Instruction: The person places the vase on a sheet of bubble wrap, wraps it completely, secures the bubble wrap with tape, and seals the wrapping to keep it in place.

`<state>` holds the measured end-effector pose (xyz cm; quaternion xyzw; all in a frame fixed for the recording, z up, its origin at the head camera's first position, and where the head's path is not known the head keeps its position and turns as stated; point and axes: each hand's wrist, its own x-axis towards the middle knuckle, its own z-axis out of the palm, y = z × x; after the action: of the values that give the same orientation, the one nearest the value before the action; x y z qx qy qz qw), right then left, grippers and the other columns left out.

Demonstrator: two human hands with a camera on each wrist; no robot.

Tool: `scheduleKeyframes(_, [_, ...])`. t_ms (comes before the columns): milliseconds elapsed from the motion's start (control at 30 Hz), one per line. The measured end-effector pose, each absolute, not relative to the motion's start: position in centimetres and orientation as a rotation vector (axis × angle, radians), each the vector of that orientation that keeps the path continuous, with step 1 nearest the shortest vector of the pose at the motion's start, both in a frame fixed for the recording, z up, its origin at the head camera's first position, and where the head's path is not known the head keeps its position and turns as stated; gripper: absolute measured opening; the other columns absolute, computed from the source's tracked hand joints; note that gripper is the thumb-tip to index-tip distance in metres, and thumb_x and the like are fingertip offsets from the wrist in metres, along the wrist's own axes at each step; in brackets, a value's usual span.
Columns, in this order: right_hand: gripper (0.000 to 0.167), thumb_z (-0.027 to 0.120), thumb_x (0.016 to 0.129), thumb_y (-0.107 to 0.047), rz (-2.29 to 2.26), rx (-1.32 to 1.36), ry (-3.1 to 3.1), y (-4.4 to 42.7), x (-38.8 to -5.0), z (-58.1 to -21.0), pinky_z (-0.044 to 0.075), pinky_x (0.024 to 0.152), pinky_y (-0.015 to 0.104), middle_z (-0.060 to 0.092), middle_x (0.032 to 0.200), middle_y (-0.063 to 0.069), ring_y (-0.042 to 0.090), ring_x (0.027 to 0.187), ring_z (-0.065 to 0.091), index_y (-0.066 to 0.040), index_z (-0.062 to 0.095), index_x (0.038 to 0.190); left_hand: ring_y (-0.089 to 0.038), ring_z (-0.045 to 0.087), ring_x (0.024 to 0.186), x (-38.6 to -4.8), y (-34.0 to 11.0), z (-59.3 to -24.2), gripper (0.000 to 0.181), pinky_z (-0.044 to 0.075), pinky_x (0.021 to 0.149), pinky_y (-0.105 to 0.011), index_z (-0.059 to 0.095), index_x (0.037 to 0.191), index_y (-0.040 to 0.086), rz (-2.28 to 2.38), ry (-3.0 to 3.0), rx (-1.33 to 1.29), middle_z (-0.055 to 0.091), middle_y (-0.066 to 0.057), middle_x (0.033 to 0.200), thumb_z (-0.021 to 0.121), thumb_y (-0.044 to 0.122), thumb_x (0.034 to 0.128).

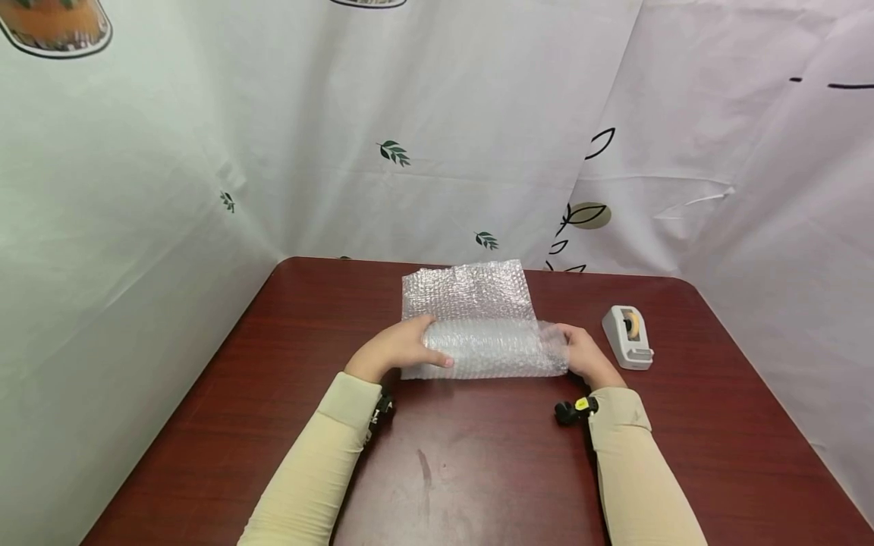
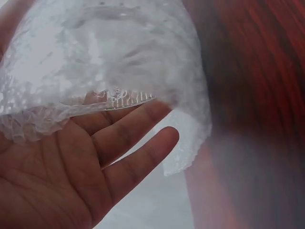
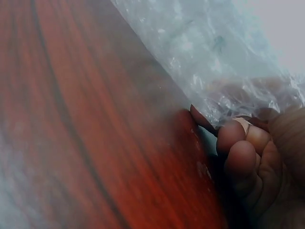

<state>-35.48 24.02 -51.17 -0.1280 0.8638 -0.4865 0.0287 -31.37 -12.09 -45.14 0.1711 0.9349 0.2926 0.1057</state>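
A roll of clear bubble wrap [image 1: 495, 349] lies crosswise on the table, its loose flat sheet [image 1: 471, 292] stretching behind it toward the back edge. My left hand [image 1: 403, 347] grips the roll's left end, thumb over the front; in the left wrist view the left hand [image 2: 105, 157] has its fingers reaching under the wrap [image 2: 109, 52]. At the other end my right hand [image 1: 583, 355] holds the roll; the right wrist view shows the right hand [image 3: 257, 162] with curled fingers at the wrap's edge [image 3: 209, 71]. Whatever is inside the roll cannot be made out.
A white tape dispenser [image 1: 628, 337] with a yellowish tape roll stands on the dark red table [image 1: 478, 470], right of my right hand. White printed curtains [image 1: 437, 136] hang behind the table and along both sides.
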Motion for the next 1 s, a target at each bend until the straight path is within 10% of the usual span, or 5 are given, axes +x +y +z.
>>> scheduleKeyframes(467, [0.054, 0.075, 0.087, -0.008, -1.496, -0.386, 2.683, 23.93, -35.57, -51.11, 0.048, 0.081, 0.028, 0.065, 0.118, 0.023, 0.017, 0.094, 0.057, 0.005, 0.053, 0.135, -0.032, 0.040, 0.144, -31.59, -12.80, -46.11, 0.097, 0.034, 0.114, -0.053, 0.018, 0.163, 0.027, 1.079, 2.671, 0.450, 0.028, -0.004, 0.165, 0.071, 0.057, 0.0871])
scheduleKeyframes(800, [0.058, 0.070, 0.089, 0.001, -1.641, -0.349, 2.514, 23.97, -35.41, -51.18, 0.048, 0.055, 0.029, 0.064, 0.105, 0.014, 0.010, 0.063, 0.056, 0.007, 0.044, 0.140, -0.030, 0.061, 0.118, -31.42, -12.70, -45.87, 0.063, 0.046, 0.101, -0.051, 0.047, 0.139, 0.029, 1.084, 2.702, 0.475, 0.057, -0.016, 0.140, 0.071, 0.054, 0.0875])
scheduleKeyframes(1000, [0.060, 0.072, 0.090, -0.005, -1.599, -0.337, 2.538, 23.89, -35.46, -51.05, 0.050, 0.063, 0.028, 0.065, 0.114, 0.020, 0.010, 0.075, 0.058, 0.007, 0.045, 0.142, -0.030, 0.057, 0.127, -31.61, -12.75, -45.62, 0.069, 0.047, 0.101, -0.052, 0.055, 0.138, 0.028, 0.876, 2.870, 0.499, 0.055, -0.010, 0.146, 0.071, 0.065, 0.0820])
